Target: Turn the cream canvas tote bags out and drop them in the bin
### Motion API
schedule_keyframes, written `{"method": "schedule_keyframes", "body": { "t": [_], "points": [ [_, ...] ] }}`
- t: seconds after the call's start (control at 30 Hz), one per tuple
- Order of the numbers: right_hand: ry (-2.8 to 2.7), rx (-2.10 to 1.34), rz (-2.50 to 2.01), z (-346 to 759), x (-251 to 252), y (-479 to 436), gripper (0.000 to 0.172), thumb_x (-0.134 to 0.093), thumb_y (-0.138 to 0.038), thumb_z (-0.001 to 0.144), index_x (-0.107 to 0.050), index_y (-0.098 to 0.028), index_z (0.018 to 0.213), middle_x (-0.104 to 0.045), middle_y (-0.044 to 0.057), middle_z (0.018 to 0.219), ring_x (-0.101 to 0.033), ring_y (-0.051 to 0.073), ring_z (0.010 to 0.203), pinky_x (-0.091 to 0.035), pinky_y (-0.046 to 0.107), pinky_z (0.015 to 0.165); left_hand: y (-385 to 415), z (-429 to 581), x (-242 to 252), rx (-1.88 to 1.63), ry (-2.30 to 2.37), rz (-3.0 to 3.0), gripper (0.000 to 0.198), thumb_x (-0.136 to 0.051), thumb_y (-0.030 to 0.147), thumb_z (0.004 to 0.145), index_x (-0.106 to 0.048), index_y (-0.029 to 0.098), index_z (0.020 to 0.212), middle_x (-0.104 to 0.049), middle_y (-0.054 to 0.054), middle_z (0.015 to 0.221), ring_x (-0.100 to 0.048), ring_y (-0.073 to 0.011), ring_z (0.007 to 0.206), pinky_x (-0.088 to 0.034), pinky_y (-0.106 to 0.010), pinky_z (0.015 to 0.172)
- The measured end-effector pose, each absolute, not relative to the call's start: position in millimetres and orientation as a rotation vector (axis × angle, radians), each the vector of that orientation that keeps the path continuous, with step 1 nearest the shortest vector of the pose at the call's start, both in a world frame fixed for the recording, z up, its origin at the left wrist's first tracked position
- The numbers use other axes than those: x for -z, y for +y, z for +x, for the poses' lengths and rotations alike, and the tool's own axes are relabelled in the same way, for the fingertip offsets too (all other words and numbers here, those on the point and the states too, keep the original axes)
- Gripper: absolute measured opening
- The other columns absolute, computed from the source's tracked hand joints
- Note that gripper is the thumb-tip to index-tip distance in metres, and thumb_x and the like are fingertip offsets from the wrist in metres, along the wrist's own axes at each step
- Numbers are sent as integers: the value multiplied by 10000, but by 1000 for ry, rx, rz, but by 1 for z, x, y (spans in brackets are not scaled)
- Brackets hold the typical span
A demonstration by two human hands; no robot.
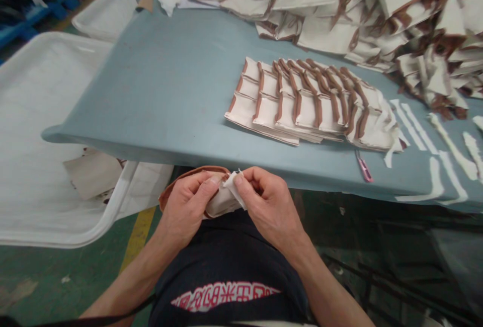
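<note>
Both hands meet just below the near edge of the blue-grey table, over my lap. My left hand is closed around a cream fabric piece with brown trim. My right hand pinches a white edge of the same piece between thumb and forefinger. On the table ahead lies a neat overlapping row of finished cream pieces with brown edging. A pink snipper tool lies near the table's front edge, right of my hands.
A loose heap of similar cream and brown pieces fills the table's back right. White paper strips lie at the right. A large white bin with a few pieces stands at the left. Green floor shows below.
</note>
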State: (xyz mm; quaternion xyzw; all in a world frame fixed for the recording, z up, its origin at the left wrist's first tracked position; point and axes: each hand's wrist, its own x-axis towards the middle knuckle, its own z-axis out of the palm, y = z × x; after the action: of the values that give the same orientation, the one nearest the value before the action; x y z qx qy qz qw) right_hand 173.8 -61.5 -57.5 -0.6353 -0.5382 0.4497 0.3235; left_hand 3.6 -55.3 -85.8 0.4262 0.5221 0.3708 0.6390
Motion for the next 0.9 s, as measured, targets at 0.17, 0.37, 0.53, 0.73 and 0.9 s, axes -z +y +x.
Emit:
{"method": "schedule_keyframes", "body": {
  "t": [0.17,0.37,0.53,0.73,0.9],
  "points": [
    [-1431,-1132,-1705,172,60,-61,264,-613,-384,983,-728,-209,822,-705,8,700,-601,149,623,-397,236,563,-57,2,93,-883,1167,960,380,-649,492,991,-840,169,1050,-710,-26,783,-575,-154,695,-472,-197,556],
    [-1437,-1109,-1720,170,61,-62,288,-588,-394,983,-730,-202,821,-698,2,672,-610,148,610,-409,227,556,-57,3,90,-918,1135,929,360,-773,510,899,-852,177,1009,-760,-35,794,-616,-146,668,-491,-179,534],
    [-1432,-1086,-1741,168,63,-63,294,-563,-410,974,-724,-213,827,-698,0,684,-604,150,606,-403,233,547,-54,10,80,-981,1120,889,219,-888,369,775,-859,189,898,-801,-30,832,-683,-143,712,-561,-178,622],
    [-1465,-991,-1752,161,64,-69,296,-562,-407,991,-714,-207,835,-700,-5,666,-591,144,568,-385,242,551,-55,10,84,-1021,1213,1015,182,-843,339,818,-841,164,869,-809,-37,843,-689,-139,701,-553,-192,642],
    [-1705,-621,-1693,162,63,-73,231,-603,-292,1009,-739,-184,856,-716,-7,661,-571,123,523,-354,258,561,-58,9,84,-1049,1291,1202,160,-774,321,881,-835,175,903,-836,-39,897,-732,-156,759,-569,-203,686]
  ]
}}
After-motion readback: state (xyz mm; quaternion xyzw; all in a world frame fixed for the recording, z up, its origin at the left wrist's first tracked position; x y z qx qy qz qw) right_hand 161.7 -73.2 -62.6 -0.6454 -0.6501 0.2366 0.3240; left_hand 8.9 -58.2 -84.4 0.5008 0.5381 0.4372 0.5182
